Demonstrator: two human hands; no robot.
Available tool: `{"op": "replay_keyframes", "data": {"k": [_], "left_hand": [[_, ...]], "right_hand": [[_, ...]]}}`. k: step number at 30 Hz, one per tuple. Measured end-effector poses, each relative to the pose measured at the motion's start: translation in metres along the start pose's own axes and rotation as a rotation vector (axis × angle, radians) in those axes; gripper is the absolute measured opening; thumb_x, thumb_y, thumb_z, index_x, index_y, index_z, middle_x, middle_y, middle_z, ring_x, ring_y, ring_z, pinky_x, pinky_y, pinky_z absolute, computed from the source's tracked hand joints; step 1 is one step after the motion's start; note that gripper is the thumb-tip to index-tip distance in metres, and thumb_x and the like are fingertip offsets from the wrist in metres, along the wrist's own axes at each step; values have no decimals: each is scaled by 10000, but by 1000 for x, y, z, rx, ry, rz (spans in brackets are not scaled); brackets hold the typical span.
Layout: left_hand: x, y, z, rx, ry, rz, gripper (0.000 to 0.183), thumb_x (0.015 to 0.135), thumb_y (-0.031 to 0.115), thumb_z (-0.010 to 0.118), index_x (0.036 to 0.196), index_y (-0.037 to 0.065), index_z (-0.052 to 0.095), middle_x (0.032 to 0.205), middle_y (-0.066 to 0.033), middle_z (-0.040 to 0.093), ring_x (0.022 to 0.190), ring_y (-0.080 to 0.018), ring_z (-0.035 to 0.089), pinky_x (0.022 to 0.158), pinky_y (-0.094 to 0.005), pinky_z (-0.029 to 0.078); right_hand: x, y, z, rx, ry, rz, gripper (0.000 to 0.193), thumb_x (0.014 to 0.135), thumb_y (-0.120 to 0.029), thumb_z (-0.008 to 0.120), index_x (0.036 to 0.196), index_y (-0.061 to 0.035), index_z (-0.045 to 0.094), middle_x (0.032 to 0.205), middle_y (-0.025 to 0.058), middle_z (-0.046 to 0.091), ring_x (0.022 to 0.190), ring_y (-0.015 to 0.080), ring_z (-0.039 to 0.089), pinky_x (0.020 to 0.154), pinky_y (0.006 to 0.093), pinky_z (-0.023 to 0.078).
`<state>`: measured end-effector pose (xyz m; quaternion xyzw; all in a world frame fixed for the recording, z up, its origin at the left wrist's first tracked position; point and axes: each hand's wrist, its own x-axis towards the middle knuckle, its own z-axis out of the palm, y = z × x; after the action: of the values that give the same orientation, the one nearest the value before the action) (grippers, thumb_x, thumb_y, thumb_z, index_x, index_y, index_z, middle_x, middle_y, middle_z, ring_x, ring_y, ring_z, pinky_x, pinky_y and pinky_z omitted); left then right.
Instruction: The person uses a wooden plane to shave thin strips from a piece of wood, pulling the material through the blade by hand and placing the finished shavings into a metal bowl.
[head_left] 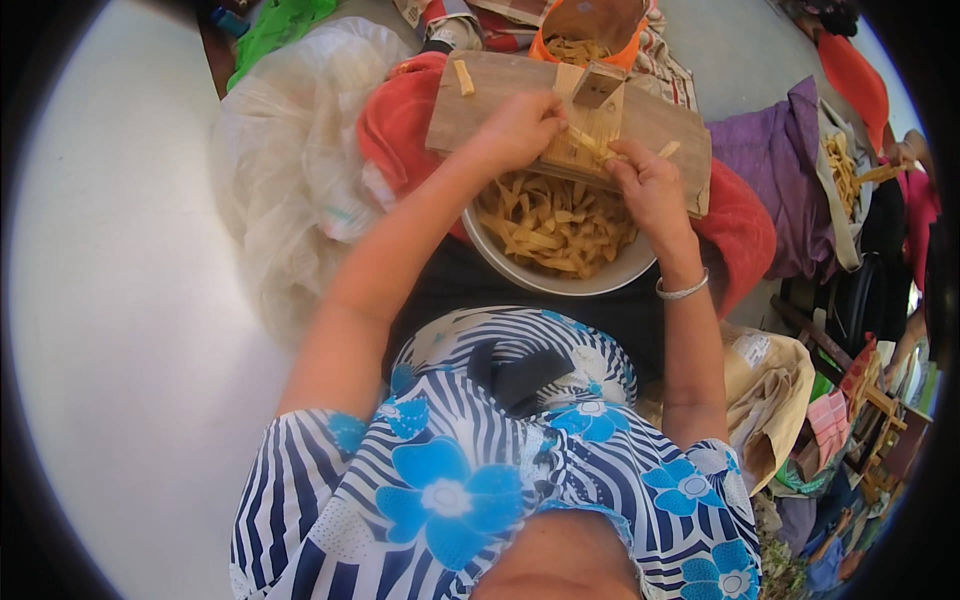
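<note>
Between my two hands stretches a thin yellowish strip point(588, 143), over a wooden board point(510, 80) that lies across my lap. My left hand point(524, 128) has its fingers closed at the strip's left end. My right hand point(648, 180) pinches its right end near the board's front edge. A small wooden block point(599, 84) stands up from the board, on a lighter wood piece. One short pale piece point(464, 78) lies at the board's left. Below the board sits a metal basin point(540, 282) full of curled yellowish strips point(560, 225).
Red cloth point(742, 235) covers my knees. Crumpled clear plastic point(300, 150) lies at left. An orange container point(630, 50) with more strips stands beyond the board. At right are purple cloth point(765, 165), a bag of strips point(845, 215), a brown paper bag point(775, 390) and another person's hand point(912, 150).
</note>
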<state>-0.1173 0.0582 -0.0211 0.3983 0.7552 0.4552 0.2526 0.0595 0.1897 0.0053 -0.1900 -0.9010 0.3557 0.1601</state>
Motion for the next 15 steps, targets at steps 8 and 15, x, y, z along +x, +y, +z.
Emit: {"op": "replay_keyframes", "data": {"k": [8,15], "left_hand": [[-35,4,-8,199,223,125,135,857,127,560,889,0,592,751,-131,622,688,-250,599,658,-347,475],[-67,66,17,-586,-165,-147,193,904,194,571,950,7,589,688,-4,567,594,-66,527,506,-226,411]], "right_hand": [[-13,-30,-16,-253,216,-271,183,848,-184,624,964,-43,618,809,227,609,762,397,595,644,436,461],[-21,-56,3,-97,158,-76,208,885,-242,606,863,-40,649,718,185,619,675,378,591,597,409,462]]}}
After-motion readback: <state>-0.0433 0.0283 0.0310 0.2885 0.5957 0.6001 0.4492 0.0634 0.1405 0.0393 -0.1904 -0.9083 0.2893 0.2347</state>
